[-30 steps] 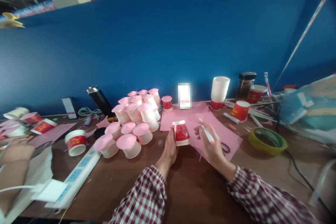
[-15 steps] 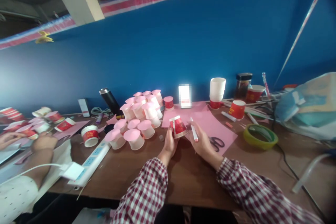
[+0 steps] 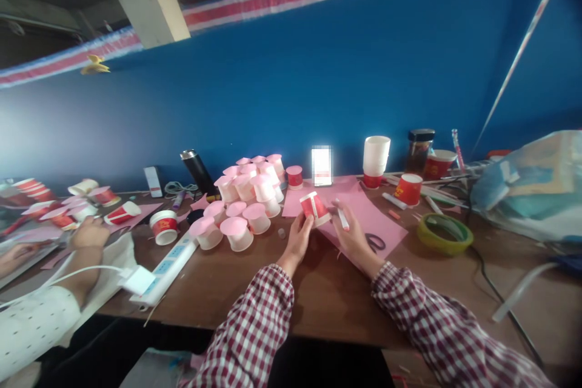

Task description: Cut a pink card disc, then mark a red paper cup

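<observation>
The print on the red paper cup [image 3: 315, 207] is too small to read. The scissors [image 3: 375, 242] are partly hidden behind the right hand [image 3: 350, 237] (only the handles show). The card [image 3: 321, 166] against the wall is blurred out. The plastic bag [image 3: 536, 188] is cut off by the right edge.

Head view (forward, downward) over table [image 3: 327, 309]

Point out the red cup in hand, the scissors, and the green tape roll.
red cup [image 3: 316, 207], head view, printed side wall.
scissors [image 3: 375, 242], head view, handle loops.
green tape roll [image 3: 443, 243], head view, near rim.
</observation>
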A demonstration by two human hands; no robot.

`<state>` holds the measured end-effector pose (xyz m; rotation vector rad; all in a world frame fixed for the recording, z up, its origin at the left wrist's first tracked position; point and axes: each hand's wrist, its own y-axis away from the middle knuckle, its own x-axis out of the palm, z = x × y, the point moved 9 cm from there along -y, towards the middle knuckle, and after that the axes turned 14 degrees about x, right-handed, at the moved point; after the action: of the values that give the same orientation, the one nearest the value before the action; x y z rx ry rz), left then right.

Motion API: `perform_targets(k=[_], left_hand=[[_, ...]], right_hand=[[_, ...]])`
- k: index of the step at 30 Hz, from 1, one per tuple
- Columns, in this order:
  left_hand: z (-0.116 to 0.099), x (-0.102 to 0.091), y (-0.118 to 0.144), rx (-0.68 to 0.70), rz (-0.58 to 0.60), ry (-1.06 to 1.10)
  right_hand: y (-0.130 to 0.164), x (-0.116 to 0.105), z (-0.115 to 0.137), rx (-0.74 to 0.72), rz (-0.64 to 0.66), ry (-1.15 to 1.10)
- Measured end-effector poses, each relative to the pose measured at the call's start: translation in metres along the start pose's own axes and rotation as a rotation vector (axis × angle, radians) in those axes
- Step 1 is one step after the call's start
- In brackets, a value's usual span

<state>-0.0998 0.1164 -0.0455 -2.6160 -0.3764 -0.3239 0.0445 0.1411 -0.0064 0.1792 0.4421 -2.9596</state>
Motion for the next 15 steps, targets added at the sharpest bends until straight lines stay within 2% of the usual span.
perform_targets(k=[6, 15], left_hand=[[-0.004, -0.007, 0.002, 0.010, -0.046, -0.164], [-0.023, -0.006, -0.002, 0.103, 0.008, -0.463]], right_hand=[[0.000, 0.002, -0.004, 0.052, 0.043, -0.028], [0.000, 0.004, -0.008, 0.116, 0.063, -0.045]])
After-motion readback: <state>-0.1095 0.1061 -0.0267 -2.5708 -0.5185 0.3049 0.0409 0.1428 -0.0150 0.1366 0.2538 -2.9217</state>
